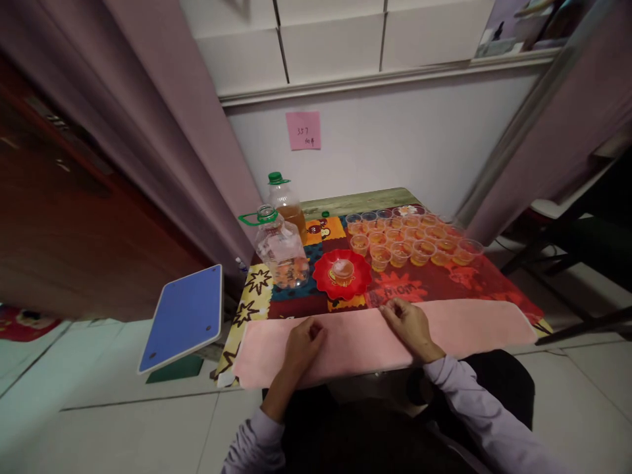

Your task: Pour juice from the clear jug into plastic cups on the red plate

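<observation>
My left hand [305,343] rests on a folded pink towel [360,339] along the table's near edge. Its fingers are loosely curled in, and nothing shows in them. On the same towel lies my right hand [409,324], also curled, with its fingertips near the towel's far edge. Just beyond both hands, a red scalloped plate [320,280] carries a small clear cup [342,271] with pale amber liquid. Several clear plastic cups [401,251] of amber liquid stand in rows at the right of the table.
A clear jug [281,253] without its cap stands at the left. Behind it is a green-capped jug [292,209] of brownish liquid. A green cap [325,214] lies near the back. A blue board [184,317] stands left of the patterned tablecloth [296,306].
</observation>
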Demonstrator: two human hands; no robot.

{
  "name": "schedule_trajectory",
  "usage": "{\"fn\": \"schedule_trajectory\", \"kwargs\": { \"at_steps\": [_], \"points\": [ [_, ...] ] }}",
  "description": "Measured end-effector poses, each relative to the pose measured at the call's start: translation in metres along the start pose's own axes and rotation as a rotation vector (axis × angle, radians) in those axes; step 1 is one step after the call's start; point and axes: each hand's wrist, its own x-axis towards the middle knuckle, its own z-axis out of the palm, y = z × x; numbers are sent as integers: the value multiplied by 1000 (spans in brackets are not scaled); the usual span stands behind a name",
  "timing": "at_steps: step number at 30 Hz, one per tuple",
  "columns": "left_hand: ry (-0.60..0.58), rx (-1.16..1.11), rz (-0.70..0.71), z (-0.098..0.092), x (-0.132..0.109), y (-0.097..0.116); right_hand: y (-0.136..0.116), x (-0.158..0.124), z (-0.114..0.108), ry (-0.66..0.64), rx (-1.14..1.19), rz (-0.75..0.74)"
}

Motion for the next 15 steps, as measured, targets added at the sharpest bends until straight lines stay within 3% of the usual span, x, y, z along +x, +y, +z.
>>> {"fn": "schedule_trajectory", "kwargs": {
  "at_steps": [3, 8, 15],
  "points": [
    [36, -149, -86, 1, 18, 3, -21, 17, 2, 23, 134, -13],
    [102, -403, -250, 13, 53, 12, -60, 64, 21, 66, 174, -170],
    [88, -541, -354, 30, 78, 20, -70, 101, 59, -16, -17, -136]
  ]
}}
